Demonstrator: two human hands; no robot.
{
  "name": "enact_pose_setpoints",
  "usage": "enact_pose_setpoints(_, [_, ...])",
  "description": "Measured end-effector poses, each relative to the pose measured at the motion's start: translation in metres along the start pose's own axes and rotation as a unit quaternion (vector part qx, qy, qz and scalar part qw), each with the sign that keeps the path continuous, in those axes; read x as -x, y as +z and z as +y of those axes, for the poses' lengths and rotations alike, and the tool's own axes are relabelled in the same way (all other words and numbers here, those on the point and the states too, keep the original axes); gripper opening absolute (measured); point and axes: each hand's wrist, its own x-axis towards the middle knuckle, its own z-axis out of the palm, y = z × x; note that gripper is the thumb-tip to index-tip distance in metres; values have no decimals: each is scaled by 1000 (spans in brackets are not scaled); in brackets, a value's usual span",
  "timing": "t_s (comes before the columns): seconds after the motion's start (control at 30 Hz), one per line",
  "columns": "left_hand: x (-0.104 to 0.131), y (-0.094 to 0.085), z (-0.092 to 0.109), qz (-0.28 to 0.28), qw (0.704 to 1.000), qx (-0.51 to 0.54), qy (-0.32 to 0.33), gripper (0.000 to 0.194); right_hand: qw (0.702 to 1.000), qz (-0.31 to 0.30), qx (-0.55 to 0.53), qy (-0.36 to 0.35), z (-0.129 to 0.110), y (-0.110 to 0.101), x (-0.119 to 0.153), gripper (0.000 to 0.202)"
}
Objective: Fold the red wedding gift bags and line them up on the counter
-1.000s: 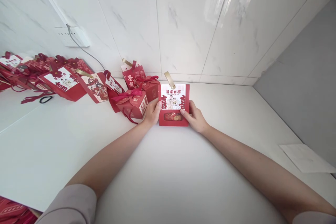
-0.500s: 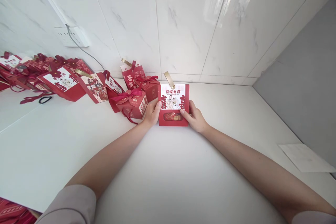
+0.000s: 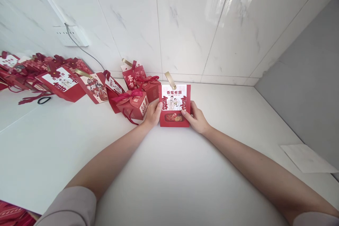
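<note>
Where visible, red box (image 3: 174, 106) between opposing fingers (image 3: 188, 116).

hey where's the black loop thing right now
In the head view, the black loop lies on the white table at the far left, at the end of a dark red ribbon, just below the pile of red gift bags.

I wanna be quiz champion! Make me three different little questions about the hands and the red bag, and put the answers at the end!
1. True or false: the left hand and the right hand both touch the windowed red bag.
2. Pick one: what colour is the ribbon at that bag's top? A) Green B) Gold C) Blue
3. Fill in the blank: the flat white sheet lies to the ____ of that bag.

Key: 1 true; 2 B; 3 right.
</note>
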Motion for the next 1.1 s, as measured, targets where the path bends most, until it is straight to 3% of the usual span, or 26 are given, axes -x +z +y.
enact_pose_setpoints(0.7, [1, 1, -6, -1, 999, 33, -14, 56, 1000, 1, 10, -3, 1, -1, 0, 48])
enact_pose_setpoints(0.87, [-8, -9, -3, -22, 993, 112, -4, 50, 995, -41, 12, -90, -2, -4, 3, 53])
enact_pose_setpoints(0.97, [-21, -28, 20, -99, 991, 86, 7, 43, 990, -36, 8, -133, -6, -5, 6, 55])
enact_pose_setpoints(1.1, [-35, -55, 68, -302, 953, -19, -9, 33, 993, -3, -31, -115, -16, -5, 8, 56])
